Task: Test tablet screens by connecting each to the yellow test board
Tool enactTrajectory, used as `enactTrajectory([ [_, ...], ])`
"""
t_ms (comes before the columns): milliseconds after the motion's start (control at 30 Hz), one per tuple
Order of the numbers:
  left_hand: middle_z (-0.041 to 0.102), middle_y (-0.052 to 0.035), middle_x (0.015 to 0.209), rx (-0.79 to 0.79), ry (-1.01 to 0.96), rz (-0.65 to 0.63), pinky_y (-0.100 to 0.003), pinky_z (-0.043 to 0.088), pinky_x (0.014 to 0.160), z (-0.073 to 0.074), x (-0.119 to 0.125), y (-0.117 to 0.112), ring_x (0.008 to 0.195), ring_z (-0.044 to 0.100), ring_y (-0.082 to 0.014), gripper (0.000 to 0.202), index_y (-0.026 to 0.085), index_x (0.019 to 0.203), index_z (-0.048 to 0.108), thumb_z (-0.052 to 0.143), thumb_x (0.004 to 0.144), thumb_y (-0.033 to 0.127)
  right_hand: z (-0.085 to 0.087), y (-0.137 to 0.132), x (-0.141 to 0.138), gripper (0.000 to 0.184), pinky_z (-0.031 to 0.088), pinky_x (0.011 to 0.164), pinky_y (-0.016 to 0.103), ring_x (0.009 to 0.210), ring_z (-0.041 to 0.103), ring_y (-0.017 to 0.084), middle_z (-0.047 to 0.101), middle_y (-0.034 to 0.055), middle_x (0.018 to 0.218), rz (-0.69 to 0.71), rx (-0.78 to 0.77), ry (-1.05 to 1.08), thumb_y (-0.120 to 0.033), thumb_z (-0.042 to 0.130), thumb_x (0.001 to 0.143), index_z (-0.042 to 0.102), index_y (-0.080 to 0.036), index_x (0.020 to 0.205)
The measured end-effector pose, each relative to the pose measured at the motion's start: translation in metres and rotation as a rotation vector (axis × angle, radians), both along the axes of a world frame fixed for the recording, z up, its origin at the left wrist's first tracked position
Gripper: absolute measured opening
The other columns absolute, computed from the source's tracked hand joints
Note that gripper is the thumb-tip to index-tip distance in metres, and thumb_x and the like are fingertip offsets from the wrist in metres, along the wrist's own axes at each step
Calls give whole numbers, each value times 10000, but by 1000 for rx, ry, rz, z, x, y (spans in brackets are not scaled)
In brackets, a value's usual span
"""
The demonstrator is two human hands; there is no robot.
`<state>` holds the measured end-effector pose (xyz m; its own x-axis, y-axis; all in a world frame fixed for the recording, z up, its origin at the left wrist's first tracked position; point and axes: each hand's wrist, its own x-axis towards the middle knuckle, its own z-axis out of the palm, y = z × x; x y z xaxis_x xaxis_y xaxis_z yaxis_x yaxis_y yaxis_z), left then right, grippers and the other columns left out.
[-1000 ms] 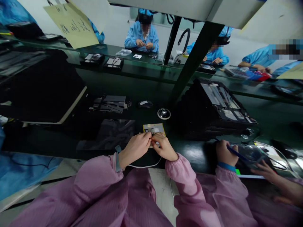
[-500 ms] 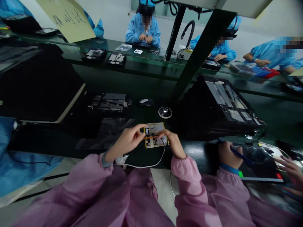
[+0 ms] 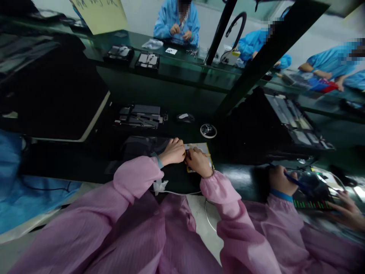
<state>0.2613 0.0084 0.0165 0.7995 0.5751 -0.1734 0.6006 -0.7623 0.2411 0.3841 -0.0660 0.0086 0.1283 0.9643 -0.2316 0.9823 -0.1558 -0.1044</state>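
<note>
My left hand (image 3: 173,151) is closed at the left edge of a flat yellow-edged panel (image 3: 204,147) with small electronic parts on it. Curled over the panel's middle, my right hand (image 3: 199,161) has its fingers bunched close to the left fingertips. Whatever lies between the fingers of either hand is hidden. Part of the panel's pale surface shows above and right of my right hand. A white cable (image 3: 182,193) runs along the table's front edge below my hands, beside a crumpled white scrap (image 3: 160,186).
Behind the panel are a round dish (image 3: 208,131), a black computer mouse (image 3: 185,118) and an opened device (image 3: 142,116). A tall stack of devices (image 3: 296,120) stands right. A co-worker's hand (image 3: 282,180) holds a blue tool there. A dark sheet (image 3: 142,146) lies left.
My right hand has moved left over the panel and now covers more of it. My left hand has turned, with its back now up. The view has shifted.
</note>
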Motion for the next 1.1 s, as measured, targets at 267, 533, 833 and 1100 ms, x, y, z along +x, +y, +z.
enactTrajectory([
  [267, 592, -162, 1134, -148, 123, -90, -431, 373, 906, 0, 5, 25, 1107, 470, -308, 305, 97, 987, 682, 482, 776, 189, 4, 11, -15, 314, 432, 900, 380, 1091, 577, 291, 604, 159, 1189, -33, -87, -104, -319, 430, 907, 602, -145, 1104],
  [533, 581, -111, 1171, -196, -17, -79, -369, 406, 946, 15, -6, 23, 1109, 516, -259, 257, 152, 921, 690, 495, 856, 305, 11, 12, -5, 244, 435, 878, 340, 1021, 616, 262, 650, 150, 1121, -47, -59, 30, -264, 503, 864, 634, -135, 1025],
  [833, 542, -166, 1309, 118, -508, 714, -496, 365, 1054, -22, -206, 2, 1245, 488, -325, 433, 152, 1225, 513, 418, 910, 433, 14, 23, -46, 320, 449, 910, 304, 999, 603, 194, 663, 101, 1087, 164, 299, 390, -152, 453, 877, 595, -143, 1164],
  [1100, 563, -114, 1342, -108, -646, 838, -435, 449, 1019, -37, -228, -13, 1199, 566, -274, 358, 214, 1148, 581, 449, 873, 402, -11, 23, -73, 364, 466, 927, 441, 1033, 589, 290, 633, 190, 1100, -65, 440, 280, -226, 472, 862, 557, -67, 1178],
])
